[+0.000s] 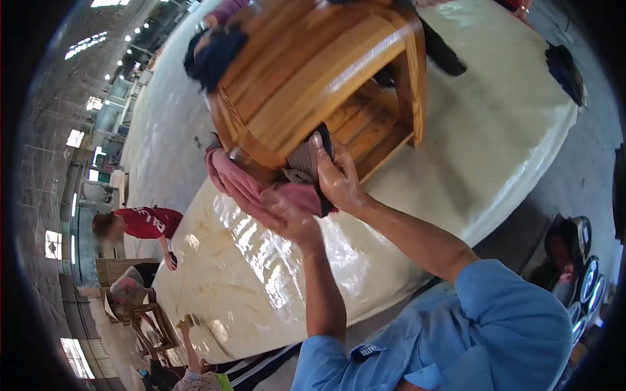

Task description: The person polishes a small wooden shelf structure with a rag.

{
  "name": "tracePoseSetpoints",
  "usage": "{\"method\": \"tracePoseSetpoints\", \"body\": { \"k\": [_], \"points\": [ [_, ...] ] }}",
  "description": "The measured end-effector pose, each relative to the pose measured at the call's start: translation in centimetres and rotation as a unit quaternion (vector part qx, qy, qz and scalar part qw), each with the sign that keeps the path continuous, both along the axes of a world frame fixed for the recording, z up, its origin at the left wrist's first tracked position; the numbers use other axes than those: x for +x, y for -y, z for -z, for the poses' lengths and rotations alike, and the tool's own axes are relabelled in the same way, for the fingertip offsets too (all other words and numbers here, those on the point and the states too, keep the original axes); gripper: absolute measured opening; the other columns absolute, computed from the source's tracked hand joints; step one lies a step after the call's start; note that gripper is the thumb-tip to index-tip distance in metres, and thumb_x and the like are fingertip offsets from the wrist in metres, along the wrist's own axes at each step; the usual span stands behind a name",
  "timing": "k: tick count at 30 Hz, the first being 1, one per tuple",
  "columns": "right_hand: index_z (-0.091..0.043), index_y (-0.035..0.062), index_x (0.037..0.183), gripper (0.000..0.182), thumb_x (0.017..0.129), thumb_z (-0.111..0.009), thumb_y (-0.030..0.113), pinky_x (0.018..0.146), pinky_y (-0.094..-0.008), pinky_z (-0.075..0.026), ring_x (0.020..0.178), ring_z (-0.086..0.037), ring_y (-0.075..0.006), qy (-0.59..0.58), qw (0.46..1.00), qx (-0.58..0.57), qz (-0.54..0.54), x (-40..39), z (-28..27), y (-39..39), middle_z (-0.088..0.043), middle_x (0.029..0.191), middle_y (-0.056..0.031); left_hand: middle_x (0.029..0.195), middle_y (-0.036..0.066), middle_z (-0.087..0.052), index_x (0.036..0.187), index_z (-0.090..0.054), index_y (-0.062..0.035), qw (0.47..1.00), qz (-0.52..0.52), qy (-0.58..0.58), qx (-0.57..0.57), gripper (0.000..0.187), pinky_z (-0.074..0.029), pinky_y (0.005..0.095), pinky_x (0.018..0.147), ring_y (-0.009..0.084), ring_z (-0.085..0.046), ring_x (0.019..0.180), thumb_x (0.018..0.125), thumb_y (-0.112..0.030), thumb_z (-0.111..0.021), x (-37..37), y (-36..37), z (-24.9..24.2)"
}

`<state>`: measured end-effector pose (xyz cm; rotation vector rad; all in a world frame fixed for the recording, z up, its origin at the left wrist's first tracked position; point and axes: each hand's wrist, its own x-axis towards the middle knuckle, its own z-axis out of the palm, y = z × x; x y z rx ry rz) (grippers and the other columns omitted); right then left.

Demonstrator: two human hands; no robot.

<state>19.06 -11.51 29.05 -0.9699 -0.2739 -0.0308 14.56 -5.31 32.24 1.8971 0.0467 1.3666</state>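
Observation:
A glossy brown wooden table or stool (306, 85) with a slatted lower shelf stands in front of me. My left hand (290, 218) is closed on a pink cloth (235, 179), which lies against the table's near corner. Just to its right, my right hand (340, 179) grips a grey ribbed cloth (303, 159) with a dark edge, thumb on top, at the table's near edge. The two cloths overlap between my hands. Both hands look wet, and their palm sides are partly hidden by the cloths.
The table stands on a broad surface under shiny cream sheeting (417, 215). A co-worker's hand with a dark cloth (212, 55) is at the table's far left. Another person in a red shirt (150, 223) is at the left. Round containers (587, 277) stand at lower right.

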Motion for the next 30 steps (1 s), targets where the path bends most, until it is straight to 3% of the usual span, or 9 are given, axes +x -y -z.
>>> {"method": "tracePoseSetpoints", "body": {
  "k": [5, 12, 13, 17, 18, 21, 28, 29, 30],
  "points": [
    [-0.056, 0.001, 0.111, 0.019, 0.101, -0.047, 0.014, 0.074, -0.029, -0.045, 0.081, -0.053, -0.0139, 0.07, 0.997, -0.023, 0.002, -0.8, 8.9, -0.5, -0.058, 0.088, -0.0066, 0.146, 0.025, -0.03, 0.146, -0.02, 0.0047, 0.995, -0.078, -0.049, -0.031, 0.063, -0.031, 0.041, 0.108, 0.0308, -0.035, 0.133, 0.103, -0.034, -0.042, 0.1, 0.7, 10.6],
    [-0.047, -0.0028, 0.131, 0.05, 0.088, -0.064, 0.016, 0.098, -0.043, -0.043, 0.114, -0.053, -0.0426, 0.044, 0.976, -0.209, 0.04, -3.0, 15.5, 0.7, -0.057, 0.121, -0.0224, 0.132, 0.018, -0.048, 0.139, -0.033, 0.0019, 0.952, 0.089, -0.18, -0.229, 0.05, -0.044, 0.0376, 0.099, 0.0265, -0.053, 0.113, 0.099, -0.02, -0.053, -2.4, -0.2, 25.7],
    [-0.047, -0.0028, 0.131, 0.05, 0.088, -0.064, 0.016, 0.098, -0.043, -0.043, 0.114, -0.053, -0.0426, 0.044, 0.977, -0.204, 0.038, -3.9, 15.7, 0.9, -0.057, 0.121, -0.0224, 0.129, 0.016, -0.051, 0.137, -0.037, 0.0012, 0.938, 0.08, -0.263, -0.213, 0.046, -0.045, 0.036, 0.099, 0.0239, -0.054, 0.112, 0.098, -0.017, -0.054, -2.9, -1.1, 27.5],
    [-0.058, 0.0, 0.114, 0.044, 0.075, -0.07, 0.017, 0.101, -0.0474, -0.041, 0.12, -0.05, -0.0387, 0.243, 0.878, -0.401, 0.097, -4.0, 20.4, 4.2, -0.054, 0.127, -0.0198, 0.127, 0.012, -0.054, 0.133, -0.044, -0.0013, 0.911, 0.142, -0.173, -0.346, 0.04, -0.046, 0.033, 0.098, 0.0196, -0.055, 0.112, 0.096, -0.014, -0.055, -3.5, -2.8, 35.7],
    [-0.061, 0.0009, 0.106, 0.04, 0.071, -0.071, 0.018, 0.101, -0.0492, -0.04, 0.122, -0.049, -0.0373, 0.344, 0.81, -0.467, 0.085, -3.9, 21.5, 4.9, -0.053, 0.128, -0.0188, 0.127, 0.013, -0.053, 0.134, -0.043, -0.0015, 0.941, 0.129, -0.217, -0.225, 0.048, -0.041, 0.0367, 0.101, 0.0232, -0.054, 0.111, 0.093, -0.019, -0.059, -3.4, -4.2, 36.3],
    [-0.063, 0.004, 0.093, 0.03, 0.069, -0.07, 0.02, 0.102, -0.0507, -0.04, 0.124, -0.048, -0.0347, 0.405, 0.764, -0.489, 0.11, -2.4, 22.6, 5.4, -0.055, 0.126, -0.0164, 0.127, 0.014, -0.051, 0.135, -0.041, -0.0018, 0.951, 0.085, -0.295, 0.033, 0.062, -0.032, 0.0441, 0.107, 0.0304, -0.053, 0.109, 0.085, -0.03, -0.066, -3.9, -6.1, 36.4],
    [-0.059, 0.0053, 0.103, 0.035, 0.07, -0.071, 0.008, 0.097, -0.043, -0.044, 0.119, -0.05, -0.0338, 0.181, 0.832, -0.492, 0.182, -5.4, 22.8, 2.5, -0.055, 0.121, -0.0166, 0.103, 0.006, -0.061, 0.127, -0.049, -0.0077, 0.822, 0.212, -0.312, -0.427, 0.042, -0.05, 0.0292, 0.075, 0.0166, -0.06, 0.088, 0.094, -0.034, -0.054, -4.2, -2.3, 24.3],
    [-0.058, 0.0035, 0.107, 0.037, 0.071, -0.068, 0.002, 0.1, -0.0406, -0.041, 0.118, -0.051, -0.0304, 0.043, 0.909, -0.369, 0.187, -5.1, 22.4, 1.3, -0.056, 0.121, -0.0151, 0.098, 0.004, -0.062, 0.124, -0.051, -0.0093, 0.762, 0.239, -0.331, -0.503, 0.038, -0.052, 0.0266, 0.068, 0.0135, -0.061, 0.083, 0.096, -0.036, -0.05, -4.0, -2.8, 24.0],
    [-0.058, 0.0017, 0.11, 0.039, 0.073, -0.065, -0.003, 0.103, -0.0381, -0.038, 0.118, -0.053, -0.0269, -0.095, 0.95, -0.231, 0.187, -4.8, 22.3, 0.8, -0.057, 0.121, -0.0135, 0.117, 0.005, -0.059, 0.13, -0.049, -0.0099, 0.744, 0.278, -0.383, -0.471, 0.049, -0.051, 0.0301, 0.082, 0.0165, -0.059, 0.103, 0.096, -0.044, -0.049, -4.3, -3.7, 23.8]
  ]
}}
